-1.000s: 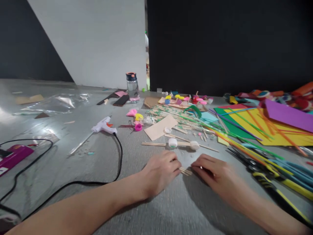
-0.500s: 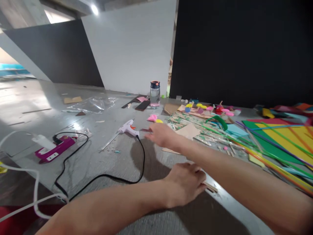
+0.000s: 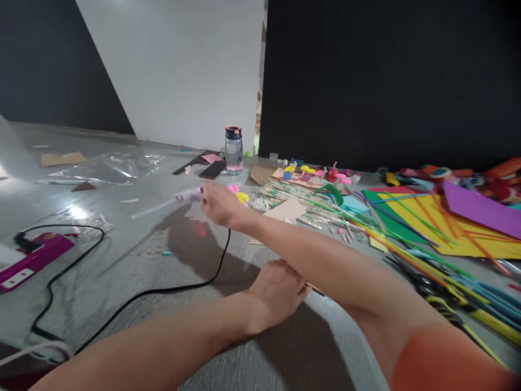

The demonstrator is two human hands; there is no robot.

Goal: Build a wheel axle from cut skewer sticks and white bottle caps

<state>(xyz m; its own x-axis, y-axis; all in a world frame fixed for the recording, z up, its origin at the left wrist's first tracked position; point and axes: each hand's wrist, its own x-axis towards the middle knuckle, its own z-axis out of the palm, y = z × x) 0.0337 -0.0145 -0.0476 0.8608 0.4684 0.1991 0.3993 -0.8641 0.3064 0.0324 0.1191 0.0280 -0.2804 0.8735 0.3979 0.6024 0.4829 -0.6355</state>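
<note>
My right hand (image 3: 220, 204) is wrapped round the handle of a white hot glue gun (image 3: 189, 195), lifted off the grey table. A glue stick (image 3: 152, 209) sticks out of its back end toward the left, blurred by motion. The gun's black cord (image 3: 179, 288) hangs from below my hand and runs over the table to the left. Nearer to me, my left hand (image 3: 280, 296) is closed on thin wooden sticks (image 3: 315, 289). Only their ends show past the fingers, partly behind my right forearm.
A magenta power strip (image 3: 38, 260) lies at the left. A water bottle (image 3: 234, 151) stands at the back. Several wooden sticks (image 3: 280, 195) are strewn at centre right, beside coloured sheets (image 3: 391, 217) and black-and-yellow scissors (image 3: 431, 290). Clear plastic wrap (image 3: 109, 168) lies at the back left.
My right hand has reached the glue gun, closed on its handle and raised it from the table. The view has turned to the right. My left hand keeps hold of the sticks.
</note>
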